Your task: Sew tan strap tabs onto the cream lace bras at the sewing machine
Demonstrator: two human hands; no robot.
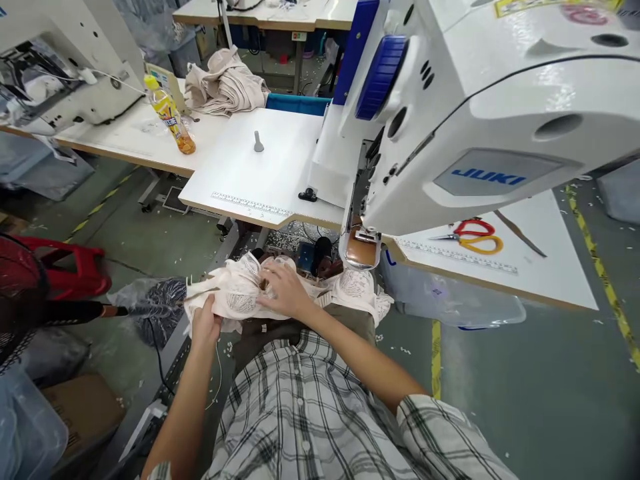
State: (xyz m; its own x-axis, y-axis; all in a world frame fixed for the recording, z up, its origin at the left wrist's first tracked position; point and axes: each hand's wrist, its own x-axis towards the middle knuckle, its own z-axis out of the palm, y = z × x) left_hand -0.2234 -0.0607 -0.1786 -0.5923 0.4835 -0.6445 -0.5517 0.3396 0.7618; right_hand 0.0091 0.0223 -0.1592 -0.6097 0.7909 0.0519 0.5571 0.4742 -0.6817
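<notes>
In the head view, cream lace underwear point(239, 300) lies across the lap, centre-left of the frame. The left hand's point(205, 327) fingers clamp its edge; the right hand's point(287, 291) fingers touch it, grip unclear. A sewing machine point(480, 127) fills the upper right.

Lace garments point(241, 303): pale cream, lace-patterned cups. Shirt point(280, 413): white, dark plaid. Sewing machine point(500, 113): white, blue knob point(383, 77), blue lettering point(489, 177) on grey badge point(463, 186). Counter point(225, 160): white top, tan edge; ruler strips point(250, 203) along front edge white, dark ticks. Scissors point(473, 237) near front edge: red and orange-yellow handles. Bottle point(170, 115): yellow cap, amber contents. Cloth pile point(227, 83): beige. Stool point(75, 267): red. Floor point(500, 380): grey-green, yellow/black tape point(437, 360).
</notes>
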